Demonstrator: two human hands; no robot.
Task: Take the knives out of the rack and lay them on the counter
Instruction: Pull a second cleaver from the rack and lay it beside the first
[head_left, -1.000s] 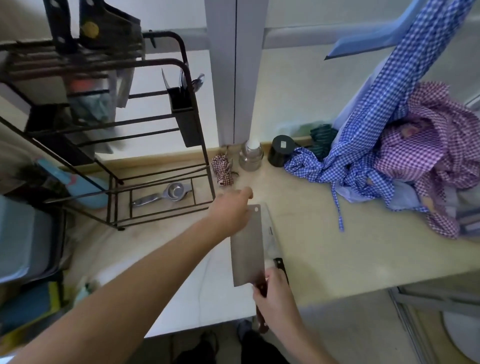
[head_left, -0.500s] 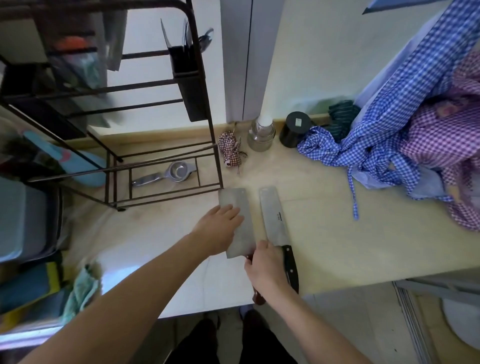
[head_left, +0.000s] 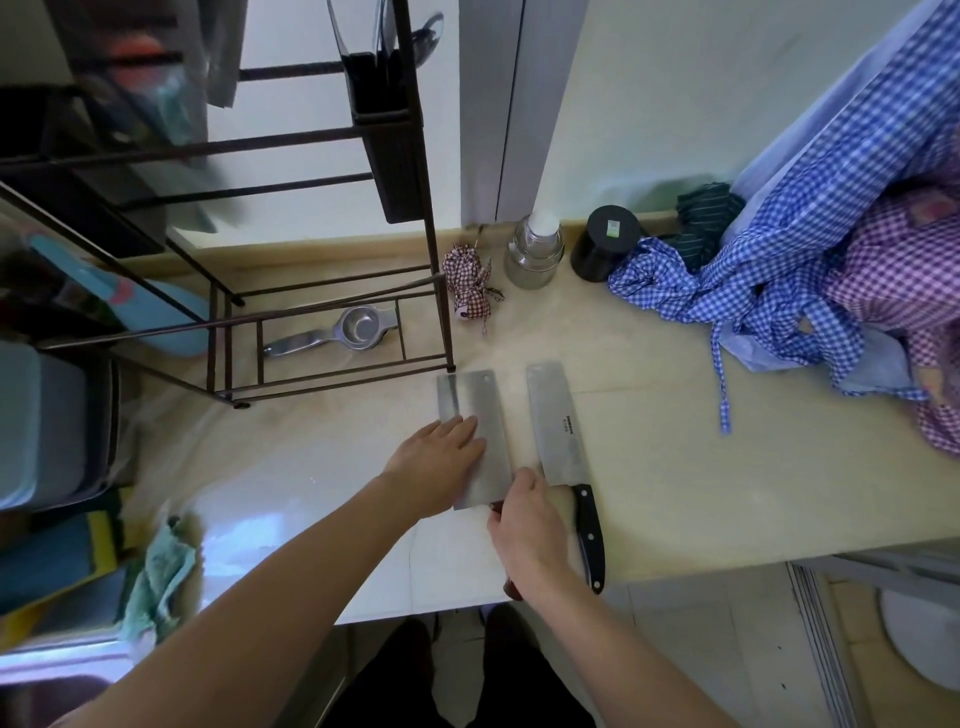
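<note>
My right hand (head_left: 530, 525) grips the handle of the left cleaver (head_left: 475, 415), which lies flat on the surface (head_left: 675, 467); my left hand (head_left: 441, 462) rests flat on the blade. The second cleaver (head_left: 556, 431) lies at three o'clock, just beside. Sliding my palm risks meeting an edge.

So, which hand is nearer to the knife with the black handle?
Right. The right hand grips the other cleaver's handle right beside the black-handled knife; the left hand lies flat on that cleaver, farther left.

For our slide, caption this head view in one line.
Two cleavers lie side by side on the counter; left hand flat on one blade, right hand gripping its handle.
</note>
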